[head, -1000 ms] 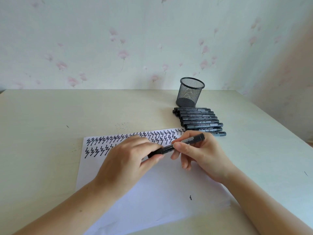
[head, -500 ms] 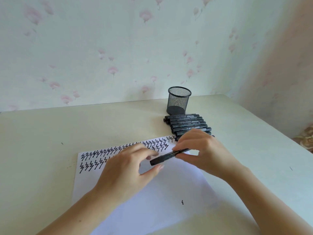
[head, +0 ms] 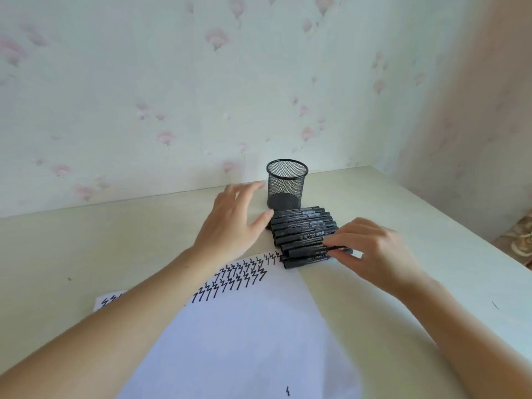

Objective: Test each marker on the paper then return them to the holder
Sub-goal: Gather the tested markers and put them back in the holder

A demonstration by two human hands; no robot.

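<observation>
Faintly, marker [head: 302, 236] label reads "700".

Left hand [head: 230, 223] flat, fingers [head: 247, 188] spread; right hand [head: 374, 249] fingers curled, pinching.

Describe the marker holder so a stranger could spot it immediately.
Start at the cream table and follow its far edge, where it meets the flowered wall. There, just behind the row of black markers, stands the holder. It is the only upright thing here: a round black wire-mesh cup, see-through, open-topped.
</observation>
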